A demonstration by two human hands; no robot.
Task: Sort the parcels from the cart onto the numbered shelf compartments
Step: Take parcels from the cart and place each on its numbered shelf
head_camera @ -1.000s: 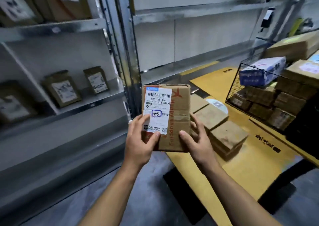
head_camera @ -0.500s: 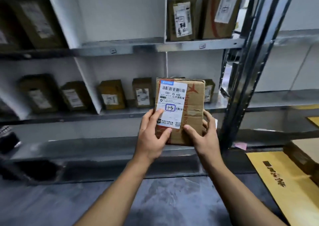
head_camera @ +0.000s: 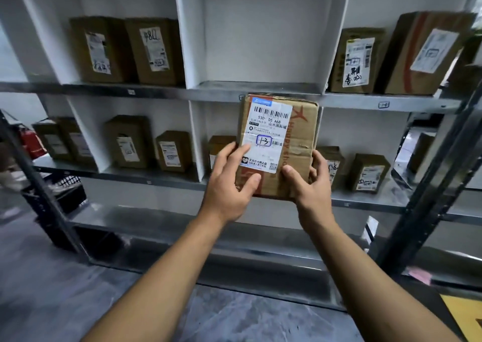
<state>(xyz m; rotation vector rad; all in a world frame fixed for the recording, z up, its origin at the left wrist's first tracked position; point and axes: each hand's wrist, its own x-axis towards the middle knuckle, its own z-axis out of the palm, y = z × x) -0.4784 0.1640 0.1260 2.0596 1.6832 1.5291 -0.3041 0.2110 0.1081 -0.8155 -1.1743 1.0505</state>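
Note:
I hold a brown cardboard parcel (head_camera: 294,143) upright in both hands, in front of the metal shelf (head_camera: 224,92). Its white label faces me, with "1-3" handwritten in a blue box. My left hand (head_camera: 230,185) grips the lower left corner, thumb on the label. My right hand (head_camera: 310,185) clasps the lower right edge. The parcel's top edge overlaps the front rail of the upper shelf board. The upper middle compartment (head_camera: 260,36) behind it holds nothing.
Several labelled brown parcels stand in the other compartments, such as upper left (head_camera: 154,51), upper right (head_camera: 354,59) and lower right (head_camera: 369,173). White dividers (head_camera: 184,31) separate them. A dark upright post (head_camera: 433,185) stands at right, a black crate (head_camera: 65,193) at lower left.
The view has swung left from the cart to face the shelf head-on. The parcel, still in both hands, has come closer to the shelf and risen toward the upper shelf board.

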